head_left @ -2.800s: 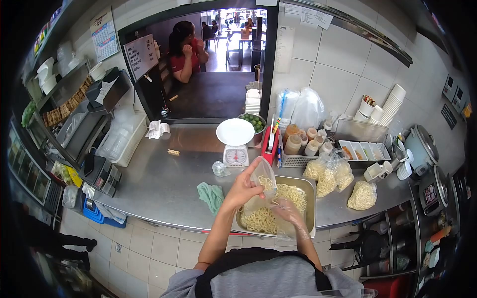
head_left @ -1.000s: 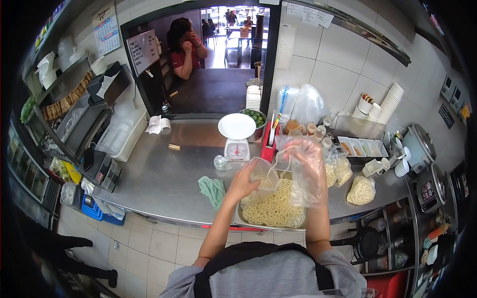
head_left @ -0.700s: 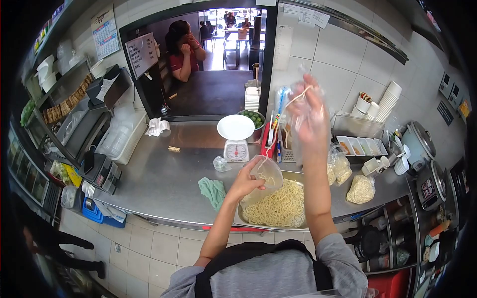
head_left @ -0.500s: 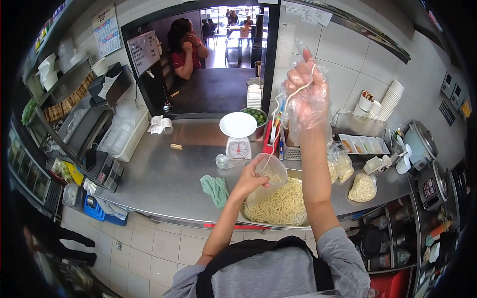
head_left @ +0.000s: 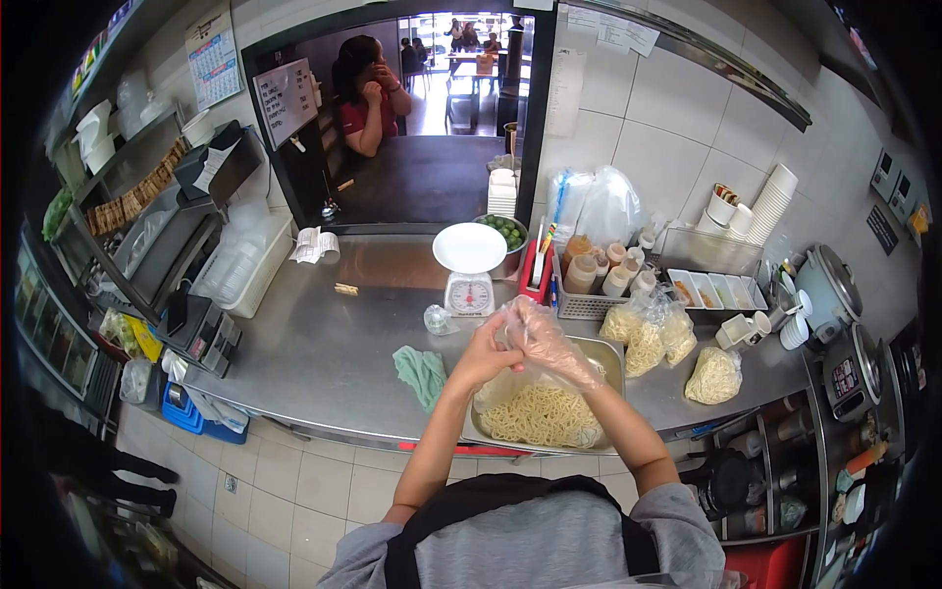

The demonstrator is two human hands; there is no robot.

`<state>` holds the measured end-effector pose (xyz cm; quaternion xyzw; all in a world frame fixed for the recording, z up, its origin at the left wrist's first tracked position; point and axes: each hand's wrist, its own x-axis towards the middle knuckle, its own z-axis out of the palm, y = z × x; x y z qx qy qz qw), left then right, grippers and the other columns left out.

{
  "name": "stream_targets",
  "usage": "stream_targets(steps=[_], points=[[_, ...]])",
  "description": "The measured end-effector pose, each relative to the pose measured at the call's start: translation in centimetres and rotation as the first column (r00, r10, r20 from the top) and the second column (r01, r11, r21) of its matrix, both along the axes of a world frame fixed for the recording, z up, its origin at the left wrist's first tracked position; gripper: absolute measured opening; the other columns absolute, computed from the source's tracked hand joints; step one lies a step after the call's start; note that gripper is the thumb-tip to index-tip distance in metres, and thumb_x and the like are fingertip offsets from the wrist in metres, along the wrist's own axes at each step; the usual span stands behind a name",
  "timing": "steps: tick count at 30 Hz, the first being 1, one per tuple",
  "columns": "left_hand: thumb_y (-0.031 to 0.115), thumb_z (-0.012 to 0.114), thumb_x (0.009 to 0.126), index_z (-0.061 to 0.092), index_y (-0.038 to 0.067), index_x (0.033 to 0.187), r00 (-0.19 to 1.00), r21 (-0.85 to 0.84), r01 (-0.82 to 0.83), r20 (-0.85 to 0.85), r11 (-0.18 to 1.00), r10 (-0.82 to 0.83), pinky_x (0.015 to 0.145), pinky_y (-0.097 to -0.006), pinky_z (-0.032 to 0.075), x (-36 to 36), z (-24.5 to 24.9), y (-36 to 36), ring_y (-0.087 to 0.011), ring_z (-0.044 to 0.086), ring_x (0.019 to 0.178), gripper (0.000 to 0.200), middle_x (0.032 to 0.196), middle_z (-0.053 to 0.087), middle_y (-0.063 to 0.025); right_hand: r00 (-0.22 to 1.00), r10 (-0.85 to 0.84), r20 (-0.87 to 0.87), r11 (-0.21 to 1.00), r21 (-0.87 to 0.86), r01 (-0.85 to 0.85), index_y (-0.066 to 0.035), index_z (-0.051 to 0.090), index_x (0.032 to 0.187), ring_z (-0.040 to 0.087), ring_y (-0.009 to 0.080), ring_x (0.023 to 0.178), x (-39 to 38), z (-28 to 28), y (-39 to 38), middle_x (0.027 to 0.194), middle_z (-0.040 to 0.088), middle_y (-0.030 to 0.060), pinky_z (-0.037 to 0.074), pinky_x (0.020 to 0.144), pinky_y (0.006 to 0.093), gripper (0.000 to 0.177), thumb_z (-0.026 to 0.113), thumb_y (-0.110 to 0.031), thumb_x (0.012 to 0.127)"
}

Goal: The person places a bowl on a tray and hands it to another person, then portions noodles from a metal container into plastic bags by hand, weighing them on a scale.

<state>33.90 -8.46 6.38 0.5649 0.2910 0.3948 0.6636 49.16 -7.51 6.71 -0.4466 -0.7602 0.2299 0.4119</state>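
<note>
A clear plastic bag (head_left: 498, 391) hangs over the front left of a metal tray (head_left: 614, 365) of yellow noodles (head_left: 545, 414). My bare left hand (head_left: 481, 358) grips the bag near its mouth, fingers closed. Wearing a thin clear plastic glove, my right hand (head_left: 546, 339) is at the bag's mouth, touching or nearly touching the left fingers. Its fingers are bent together, and what they hold is hidden.
Behind the tray stand a kitchen scale (head_left: 470, 293) with a white plate and a basket of sauce bottles (head_left: 583, 273). Bagged noodles (head_left: 713, 375) lie right; a green cloth (head_left: 420, 375) lies left. A person (head_left: 368, 103) leans at the serving window.
My right hand has come down from high above the tray, where a long noodle strand hung from it, to the bag's mouth. My left hand still holds the bag.
</note>
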Motion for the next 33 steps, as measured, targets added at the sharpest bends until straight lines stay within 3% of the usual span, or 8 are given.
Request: stream_targets(steps=[3, 7, 11, 14, 17, 20, 25, 33], points=[[-0.009, 0.057, 0.069, 0.032, -0.004, 0.136, 0.997, 0.031, 0.031, -0.072, 0.999, -0.028, 0.056, -0.0203, 0.046, 0.1, -0.4, 0.0, -0.0083, 0.057, 0.059, 0.072, 0.106, 0.059, -0.0069, 0.896, 0.079, 0.438, 0.965, 0.192, -0.179, 0.001, 0.053, 0.092, 0.058, 0.0298, 0.074, 2.3, 2.3, -0.4, 0.074, 0.056, 0.0157, 0.045, 0.067, 0.0406, 0.016, 0.056, -0.011, 0.083], [-0.003, 0.058, 0.069, 0.033, -0.003, 0.137, 0.999, 0.051, 0.033, -0.012, 0.998, -0.033, 0.054, -0.0204, 0.046, 0.5, 0.0, -0.4, -0.0086, 0.059, 0.056, 0.072, 0.085, 0.064, -0.0069, 0.648, 0.234, 0.725, 0.971, -0.146, -0.187, 0.000, 0.058, 0.093, 0.058, 0.0309, 0.089, 3.0, 3.6, 1.1, 0.090, 0.061, 0.0166, 0.046, 0.077, 0.0384, 0.020, 0.060, -0.014, 0.078], [-0.008, 0.057, 0.071, 0.033, -0.005, 0.135, 1.000, -0.004, 0.011, -0.026, 1.000, -0.011, 0.057, -0.0215, 0.046, 0.1, -0.5, 0.0, -0.0090, 0.057, 0.059, 0.068, 0.104, 0.059, -0.0070, 0.901, 0.146, 0.409, 0.982, 0.049, -0.182, -0.001, 0.059, 0.092, 0.060, 0.0264, 0.087, 3.9, 8.3, -1.1, 0.089, 0.061, 0.0147, 0.048, 0.077, 0.0340, 0.016, 0.053, -0.010, 0.081], [-0.008, 0.057, 0.071, 0.032, -0.006, 0.135, 1.000, -0.040, 0.004, -0.026, 0.999, -0.005, 0.056, -0.0218, 0.046, 0.0, -0.7, 0.2, -0.0091, 0.057, 0.059, 0.069, 0.106, 0.059, -0.0084, 0.844, 0.030, 0.535, 0.940, 0.272, -0.206, -0.003, 0.061, 0.093, 0.061, 0.0261, 0.088, 2.8, 11.1, -2.0, 0.087, 0.062, 0.0162, 0.048, 0.079, 0.0322, 0.017, 0.054, -0.008, 0.079], [-0.009, 0.056, 0.071, 0.030, -0.006, 0.136, 1.000, -0.004, -0.013, -0.017, 1.000, 0.013, 0.056, -0.0218, 0.046, 0.1, 0.9, -0.6, -0.0088, 0.057, 0.059, 0.071, 0.114, 0.056, -0.0109, 0.961, 0.179, -0.212, 0.938, -0.258, -0.231, -0.007, 0.062, 0.106, 0.060, 0.0241, 0.098, 4.3, 8.6, -2.0, 0.097, 0.063, 0.0149, 0.046, 0.087, 0.0323, 0.028, 0.059, -0.010, 0.078], [-0.008, 0.056, 0.070, 0.029, -0.003, 0.138, 1.000, 0.064, -0.012, -0.002, 0.998, 0.012, 0.056, -0.0216, 0.047, -0.2, 3.0, -1.2, -0.0083, 0.057, 0.059, 0.073, 0.121, 0.053, -0.0124, 0.689, 0.178, 0.703, 0.931, 0.105, -0.349, -0.012, 0.054, 0.123, 0.053, 0.0248, 0.113, 4.9, 13.8, -0.9, 0.118, 0.057, 0.0146, 0.041, 0.096, 0.0343, 0.054, 0.069, -0.015, 0.071], [-0.008, 0.056, 0.069, 0.030, 0.001, 0.140, 0.999, 0.046, 0.034, 0.014, 0.998, -0.035, 0.056, -0.0210, 0.047, 0.1, 1.9, -0.9, -0.0076, 0.057, 0.057, 0.075, 0.119, 0.055, -0.0104, 0.908, 0.103, 0.405, 0.982, 0.105, -0.159, -0.018, 0.032, 0.141, 0.036, 0.0361, 0.128, 6.0, 10.8, -4.6, 0.140, 0.039, 0.0133, 0.035, 0.103, 0.0400, 0.097, 0.080, -0.018, 0.057], [-0.011, 0.053, 0.070, 0.029, -0.001, 0.139, 0.991, 0.002, 0.109, 0.074, 0.994, -0.109, 0.056, -0.0202, 0.046, 0.4, 2.5, -1.0, -0.0063, 0.054, 0.061, 0.074, 0.135, 0.041, -0.0099, 0.999, -0.002, -0.046, 0.978, -0.210, -0.008, -0.007, 0.044, 0.133, 0.058, 0.0224, 0.106, 5.0, 5.1, -7.6, 0.126, 0.053, 0.0167, 0.049, 0.083, 0.0305, 0.068, 0.064, 0.002, 0.069]])
